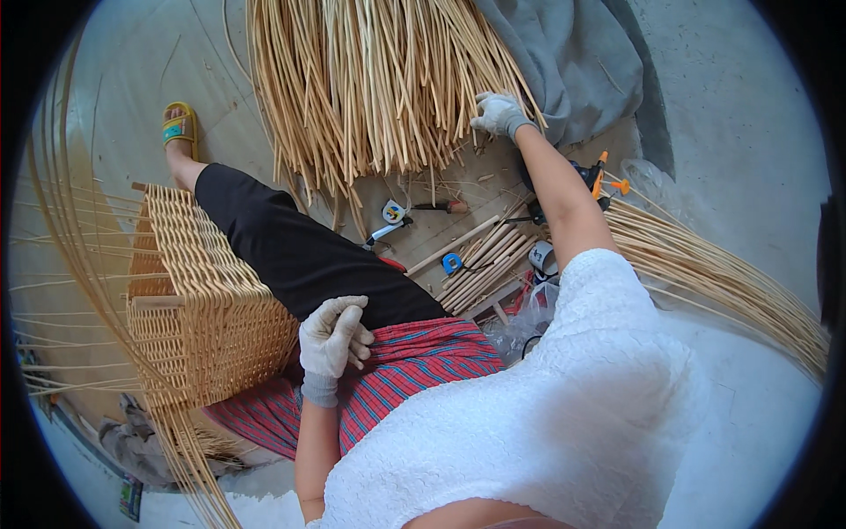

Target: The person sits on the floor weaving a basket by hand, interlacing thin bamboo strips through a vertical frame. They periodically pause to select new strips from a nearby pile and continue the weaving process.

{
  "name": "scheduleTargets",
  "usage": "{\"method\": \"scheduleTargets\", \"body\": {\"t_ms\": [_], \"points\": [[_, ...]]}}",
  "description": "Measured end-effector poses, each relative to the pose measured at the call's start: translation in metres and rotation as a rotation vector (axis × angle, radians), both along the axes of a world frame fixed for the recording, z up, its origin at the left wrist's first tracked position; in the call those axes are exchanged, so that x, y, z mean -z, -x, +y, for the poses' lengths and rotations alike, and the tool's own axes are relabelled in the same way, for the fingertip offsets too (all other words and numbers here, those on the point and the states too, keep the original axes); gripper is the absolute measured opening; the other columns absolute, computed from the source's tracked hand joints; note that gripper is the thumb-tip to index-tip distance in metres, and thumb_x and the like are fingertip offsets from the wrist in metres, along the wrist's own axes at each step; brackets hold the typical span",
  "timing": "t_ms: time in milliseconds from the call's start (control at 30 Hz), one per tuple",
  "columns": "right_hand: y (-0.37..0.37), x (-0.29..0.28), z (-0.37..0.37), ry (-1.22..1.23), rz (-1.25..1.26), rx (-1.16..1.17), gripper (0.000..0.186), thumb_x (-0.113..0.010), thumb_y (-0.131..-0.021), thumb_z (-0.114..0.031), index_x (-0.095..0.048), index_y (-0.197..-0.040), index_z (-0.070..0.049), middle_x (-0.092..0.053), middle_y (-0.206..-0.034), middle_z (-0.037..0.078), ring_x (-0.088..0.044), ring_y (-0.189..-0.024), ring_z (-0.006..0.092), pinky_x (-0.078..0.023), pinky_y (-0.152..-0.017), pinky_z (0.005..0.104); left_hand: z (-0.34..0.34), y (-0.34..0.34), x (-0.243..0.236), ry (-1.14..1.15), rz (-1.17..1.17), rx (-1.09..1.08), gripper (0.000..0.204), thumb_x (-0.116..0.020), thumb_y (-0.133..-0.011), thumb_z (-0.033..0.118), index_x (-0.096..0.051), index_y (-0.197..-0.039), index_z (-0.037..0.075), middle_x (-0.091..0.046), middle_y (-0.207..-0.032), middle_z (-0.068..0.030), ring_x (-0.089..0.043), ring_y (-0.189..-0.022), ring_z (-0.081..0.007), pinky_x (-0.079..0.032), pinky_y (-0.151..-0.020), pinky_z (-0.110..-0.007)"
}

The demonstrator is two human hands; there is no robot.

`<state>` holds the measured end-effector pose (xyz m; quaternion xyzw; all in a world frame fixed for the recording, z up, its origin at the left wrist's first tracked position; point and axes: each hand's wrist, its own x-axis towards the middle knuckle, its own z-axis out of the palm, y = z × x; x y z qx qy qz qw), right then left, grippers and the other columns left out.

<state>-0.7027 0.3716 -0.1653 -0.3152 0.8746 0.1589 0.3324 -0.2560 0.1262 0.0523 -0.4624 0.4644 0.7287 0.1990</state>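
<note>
My left hand, in a pale work glove, is raised over my lap with its fingers loosely bent and apart, nothing visible in it. To its left a woven wicker basket lies tilted against my leg, long unwoven rods sticking out from its far-left side. My right arm stretches forward. The gloved right hand is at the right edge of a big bundle of peeled willow rods, fingers spread and at the rods; no single rod shows in its grasp.
Grey cloth lies beside the bundle. Nearby on the floor are tape measures, a wooden-handled tool, short cut sticks, an orange-and-black clamp-like tool and a white cup. More long rods spread to the right.
</note>
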Motion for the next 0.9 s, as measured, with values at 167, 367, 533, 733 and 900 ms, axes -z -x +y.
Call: {"method": "scheduleTargets", "body": {"t_ms": [167,367,533,733,900], "points": [[0.018,-0.013,-0.010,0.090,-0.292,0.214,0.047,-0.075,-0.082,-0.042,-0.076,-0.110,-0.005,-0.075,-0.115,0.014,-0.072,-0.100,0.0275,-0.057,-0.086,0.0416,-0.002,-0.002,0.003,0.001,0.032,0.006,0.022,-0.058,-0.105,0.017,-0.069,-0.118,0.001,-0.069,-0.068,-0.0077,-0.060,-0.046,-0.0095,-0.048,-0.036,-0.023],[-0.002,-0.026,-0.029,-0.034,-0.161,-0.004,0.044,-0.063,-0.089,-0.045,-0.077,-0.109,-0.008,-0.075,-0.114,0.017,-0.069,-0.112,0.0345,-0.055,-0.094,0.0459,-0.001,-0.007,0.004,-0.003,0.077,-0.037,0.023,-0.058,-0.106,0.018,-0.069,-0.120,0.002,-0.069,-0.069,-0.0076,-0.060,-0.046,-0.0097,-0.048,-0.037,-0.023],[-0.035,-0.007,-0.046,0.009,0.102,0.321,0.045,-0.050,-0.087,-0.036,-0.078,-0.110,-0.009,-0.074,-0.116,0.018,-0.069,-0.111,0.0347,-0.050,-0.096,0.0461,0.000,-0.015,0.006,0.005,0.113,-0.064,0.024,-0.059,-0.106,0.019,-0.069,-0.121,0.003,-0.069,-0.070,-0.0067,-0.060,-0.047,-0.0091,-0.049,-0.039,-0.023],[-0.119,-0.058,-0.053,0.039,-0.134,0.320,0.041,-0.051,-0.089,-0.032,-0.078,-0.108,-0.007,-0.069,-0.131,0.019,-0.069,-0.115,0.0318,-0.047,-0.110,0.0464,-0.003,-0.019,-0.001,-0.002,0.121,-0.020,0.026,-0.058,-0.107,0.020,-0.067,-0.124,0.002,-0.070,-0.074,-0.0070,-0.062,-0.051,-0.0089,-0.051,-0.041,-0.022],[-0.237,-0.161,-0.076,0.761,-1.154,1.021,0.032,-0.057,-0.103,-0.025,-0.064,-0.102,0.007,-0.073,-0.089,0.019,-0.075,-0.076,0.0243,-0.062,-0.067,0.0367,0.008,-0.011,-0.014,-0.055,0.417,-0.167,0.041,-0.055,-0.108,0.026,-0.055,-0.139,-0.002,-0.070,-0.108,-0.0145,-0.069,-0.091,-0.0159,-0.060,-0.075,-0.031]]}}
